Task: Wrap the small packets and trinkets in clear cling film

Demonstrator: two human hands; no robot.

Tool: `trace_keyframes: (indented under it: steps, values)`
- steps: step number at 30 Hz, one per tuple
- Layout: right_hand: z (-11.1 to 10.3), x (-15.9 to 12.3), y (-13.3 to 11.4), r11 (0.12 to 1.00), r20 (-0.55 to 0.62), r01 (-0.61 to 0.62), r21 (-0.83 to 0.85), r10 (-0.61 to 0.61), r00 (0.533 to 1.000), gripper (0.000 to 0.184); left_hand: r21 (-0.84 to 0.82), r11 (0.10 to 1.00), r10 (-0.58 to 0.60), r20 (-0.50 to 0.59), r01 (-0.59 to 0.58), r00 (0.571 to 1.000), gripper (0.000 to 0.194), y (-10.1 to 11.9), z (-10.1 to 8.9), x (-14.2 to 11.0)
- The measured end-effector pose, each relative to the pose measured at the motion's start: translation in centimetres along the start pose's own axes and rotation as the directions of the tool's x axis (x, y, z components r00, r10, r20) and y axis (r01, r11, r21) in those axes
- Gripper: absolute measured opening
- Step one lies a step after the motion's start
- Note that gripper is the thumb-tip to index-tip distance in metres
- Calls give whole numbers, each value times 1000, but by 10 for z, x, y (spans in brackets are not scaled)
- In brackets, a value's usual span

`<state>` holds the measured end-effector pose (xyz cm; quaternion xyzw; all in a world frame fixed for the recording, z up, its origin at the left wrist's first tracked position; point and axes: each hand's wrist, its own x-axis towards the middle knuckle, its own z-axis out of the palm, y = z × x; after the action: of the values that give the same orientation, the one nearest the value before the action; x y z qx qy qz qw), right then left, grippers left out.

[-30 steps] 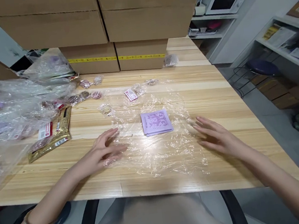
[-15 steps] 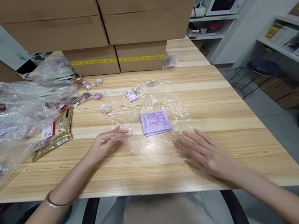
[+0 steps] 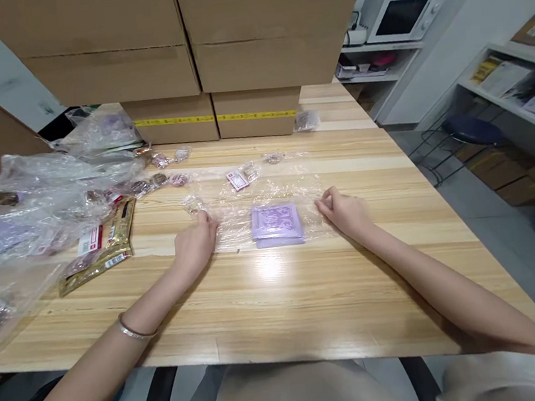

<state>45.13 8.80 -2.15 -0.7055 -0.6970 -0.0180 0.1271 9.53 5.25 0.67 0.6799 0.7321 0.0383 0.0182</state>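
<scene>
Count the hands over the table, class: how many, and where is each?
2. The left hand pinches the left side of the clear plastic; the right hand pinches its right side. No others show.

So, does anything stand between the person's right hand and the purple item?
Only clear film: the right hand pinches its edge, and it appears to cover the purple item. Nothing else visible stands between them.

Wooden table (image 3: 282,319); on it clear film (image 3: 233,229); gold packet (image 3: 125,227); cardboard boxes (image 3: 261,126).

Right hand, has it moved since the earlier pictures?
Yes: judged against the table's near edge, the right hand has moved farther away, toward the cardboard boxes.
</scene>
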Motion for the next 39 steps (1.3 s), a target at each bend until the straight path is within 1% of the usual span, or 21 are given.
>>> trace_keyframes:
  steps: [2,3,4,5,7,8,9,11,14,16,19,22,24,26,27,28,30,31,33,36,39]
  values:
    - [-7,-6,-5,994,-118,72,-87,-82,990,45,66,990,132,-110,-125,985,42,6,0,-5]
    - [-11,-9,-10,987,-185,134,-86,-148,972,48,68,969,248,-196,-239,949,44,11,1,-7]
    - [-15,-12,-16,973,-231,225,-56,-232,945,51,62,919,391,-268,-389,881,47,18,1,-9]
    - [-18,-14,-23,939,-244,345,1,-334,910,53,46,834,535,-306,-549,787,49,27,3,-10]
    - [-18,-17,-38,805,-187,565,181,-536,823,60,-37,625,742,-285,-780,607,54,47,7,-7]
    - [-15,-17,-45,730,-130,623,281,-614,778,65,-99,552,794,-242,-828,558,59,57,9,-4]
    - [-10,-16,-50,677,-66,639,366,-666,743,69,-162,520,818,-187,-839,543,67,64,13,-1]
    - [1,-12,-53,664,54,595,454,-687,725,74,-261,552,807,-70,-792,586,87,72,19,9]
    - [11,-6,-43,723,168,540,431,-652,739,74,-311,623,766,58,-718,640,98,60,25,22]
    - [12,-4,-31,765,203,515,386,-616,761,74,-300,659,740,91,-690,667,94,45,25,28]
    - [11,-6,-10,830,225,466,308,-539,812,74,-256,727,677,108,-637,728,78,24,27,32]
    - [10,-9,10,890,231,396,228,-444,866,78,-217,800,592,137,-559,794,72,12,27,30]
    - [7,-15,21,921,229,341,189,-379,897,78,-200,828,553,132,-525,822,72,7,24,24]
    - [2,-23,27,928,209,329,176,-362,908,78,-192,818,563,71,-543,823,71,3,18,12]
    - [-2,-29,27,912,194,363,189,-397,897,79,-193,790,598,37,-582,800,71,2,15,5]
    - [-5,-35,26,879,175,425,216,-463,869,82,-193,751,645,10,-631,764,70,0,11,-3]
    - [-9,-45,22,767,129,571,292,-623,772,88,-191,680,721,-3,-708,693,69,-4,8,-13]
    - [-9,-47,19,715,101,617,329,-677,729,88,-190,668,734,9,-720,679,67,-7,7,-15]
    - [-7,-45,17,669,54,640,377,-706,706,80,-180,706,699,25,-685,714,64,-15,8,-11]
    - [0,-27,25,671,40,598,438,-679,733,62,-162,772,628,54,-614,776,60,-33,8,4]
    - [2,-10,39,660,49,498,562,-627,777,44,-173,779,623,104,-603,775,62,-50,3,14]
